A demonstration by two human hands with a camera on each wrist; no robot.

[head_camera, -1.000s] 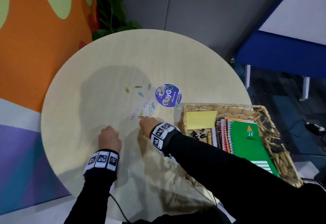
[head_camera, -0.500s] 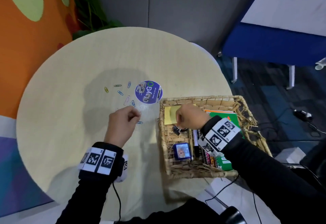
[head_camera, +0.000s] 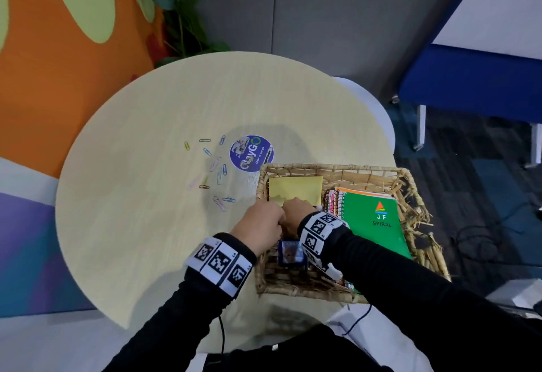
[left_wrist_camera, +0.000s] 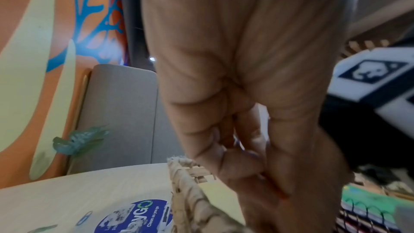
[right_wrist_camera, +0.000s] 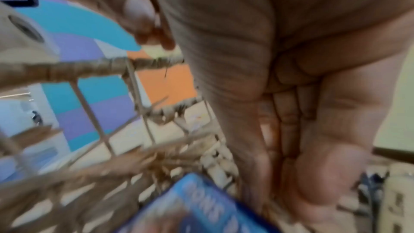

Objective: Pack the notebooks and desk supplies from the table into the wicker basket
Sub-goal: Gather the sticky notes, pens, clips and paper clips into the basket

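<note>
The wicker basket stands on the right part of the round table. It holds a yellow sticky pad, a green spiral notebook on other notebooks, and a small blue box. Both hands meet over its left side. My left hand hangs at the rim with fingers bunched, pinching what looks like a paper clip. My right hand sits beside it inside the basket, fingers curled into the palm, nothing seen in it. Several coloured paper clips lie scattered on the table left of the basket.
A round purple sticker is fixed to the table at the basket's far left corner. A plant stands behind the table by the orange wall. A blue bench and a floor cable are on the right.
My left hand has moved right from the paper clips to the basket's left rim, meeting my right hand, which went from the clips into the basket a second ago.
</note>
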